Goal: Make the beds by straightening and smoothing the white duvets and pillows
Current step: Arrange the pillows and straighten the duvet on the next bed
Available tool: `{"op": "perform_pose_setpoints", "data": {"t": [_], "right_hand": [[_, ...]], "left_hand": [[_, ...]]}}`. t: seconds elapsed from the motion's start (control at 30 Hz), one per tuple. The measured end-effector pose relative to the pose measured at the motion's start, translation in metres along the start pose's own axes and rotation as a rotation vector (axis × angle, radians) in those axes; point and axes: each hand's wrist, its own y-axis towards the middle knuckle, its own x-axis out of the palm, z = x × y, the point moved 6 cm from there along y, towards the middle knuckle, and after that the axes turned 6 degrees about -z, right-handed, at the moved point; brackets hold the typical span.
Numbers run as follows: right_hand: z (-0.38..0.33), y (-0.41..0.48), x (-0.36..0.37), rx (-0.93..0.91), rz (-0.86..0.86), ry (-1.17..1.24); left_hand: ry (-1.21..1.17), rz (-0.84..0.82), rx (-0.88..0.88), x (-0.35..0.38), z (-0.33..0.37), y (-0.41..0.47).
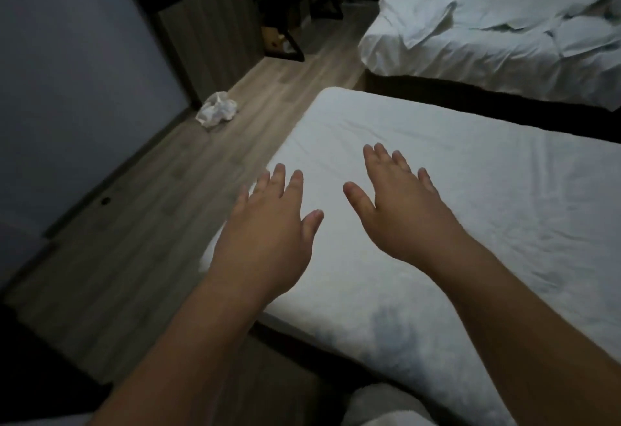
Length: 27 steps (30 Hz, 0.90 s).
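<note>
The near bed (pixel 487 197) is covered by a flat white duvet with faint creases toward the right. My left hand (pixel 268 224) hovers palm down over the bed's left edge, fingers straight and spread, holding nothing. My right hand (pixel 396 204) is stretched out beside it over the duvet, fingers straight, also holding nothing. Whether either palm touches the fabric I cannot tell. The far bed (pixel 487 49) at the upper right carries a rumpled white duvet (pixel 504 5) with folds and a turned-back flap. No pillow is visible.
A wood-look floor (pixel 151 224) runs along the left of the near bed. A crumpled white cloth (pixel 216 110) lies on it by the grey wall (pixel 67 73). A dark wooden cabinet (pixel 208 32) and a dark table (pixel 289 5) stand at the back. A narrow gap separates the beds.
</note>
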Motion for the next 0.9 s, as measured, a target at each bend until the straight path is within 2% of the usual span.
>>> {"op": "perform_pose_setpoints", "data": {"t": [0.27,0.67,0.77,0.9], "right_hand": [[-0.140,0.110,0.059,-0.167,-0.080,-0.008],[-0.356,0.309,0.098,-0.277,-0.130,0.029],[-0.403,0.347,0.111,-0.273,-0.132,-0.003],[-0.457,0.394,0.134,-0.207,-0.080,-0.020]], "left_hand": [[-0.045,-0.028,-0.183,-0.007,-0.172,0.034],[-0.017,-0.009,-0.305,-0.088,-0.424,0.135],[-0.051,-0.024,-0.294,-0.092,-0.483,0.161],[-0.025,-0.007,-0.195,-0.100,-0.554,0.206]]}}
